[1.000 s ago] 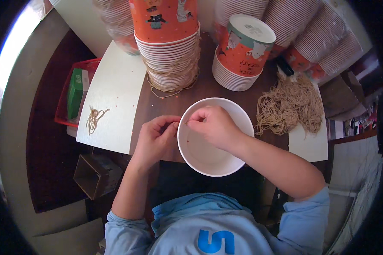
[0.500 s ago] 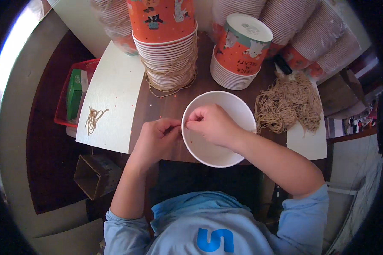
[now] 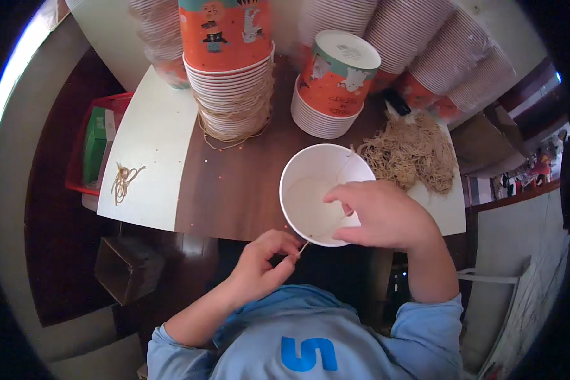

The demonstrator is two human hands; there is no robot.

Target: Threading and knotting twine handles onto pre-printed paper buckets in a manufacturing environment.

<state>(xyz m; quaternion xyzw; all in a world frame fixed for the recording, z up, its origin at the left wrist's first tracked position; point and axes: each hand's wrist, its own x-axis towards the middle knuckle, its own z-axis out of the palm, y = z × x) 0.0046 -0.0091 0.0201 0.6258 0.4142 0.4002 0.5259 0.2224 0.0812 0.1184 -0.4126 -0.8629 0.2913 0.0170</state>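
Near us, our left hand [image 3: 263, 263] pinches a thin string [image 3: 303, 247] tight while our right hand [image 3: 377, 215] grips the white cup [image 3: 316, 183] at the surface [image 3: 234, 183] edge, so we should pull gently, with the string pile [image 3: 411, 155] behind.

White paper bowl [image 3: 310, 190] upright at table edge, thin string [image 3: 303, 247] taut.
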